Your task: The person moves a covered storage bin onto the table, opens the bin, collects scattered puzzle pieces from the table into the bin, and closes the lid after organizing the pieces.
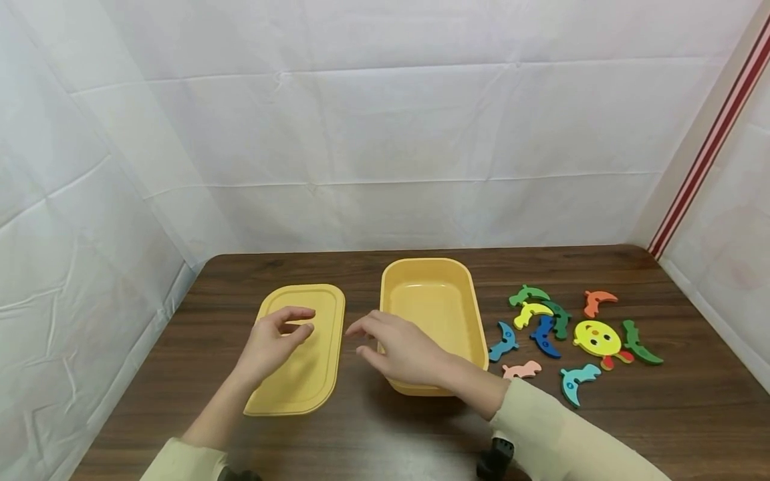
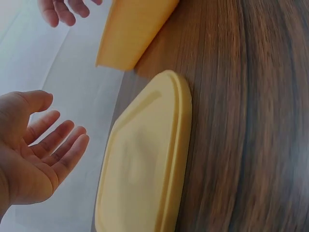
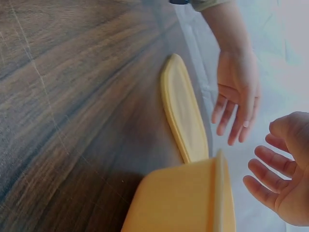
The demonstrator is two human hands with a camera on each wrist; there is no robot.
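Note:
A yellow lid (image 1: 309, 374) lies flat on the brown table, and my left hand (image 1: 273, 344) hovers over it with relaxed fingers and nothing between them. To its right stands a yellow plastic box (image 1: 430, 297), its opening facing up and its inside bare where it shows. My right hand (image 1: 400, 347) is above the box's left side, fingers loosely bent and holding nothing. Part of the box is hidden beneath that hand and forearm. In the left wrist view the left palm (image 2: 34, 164) is apart from the lid (image 2: 140, 159). The right wrist view shows the right hand (image 3: 285, 174) above the box rim.
Right of the box several colourful flat pieces lie scattered, among them a yellow smiling-face piece (image 1: 597, 339), a blue piece (image 1: 545, 336), an orange piece (image 1: 598, 302) and a light-blue piece (image 1: 579, 383). White sheeting (image 1: 385, 133) hangs behind the wooden table (image 1: 373, 441).

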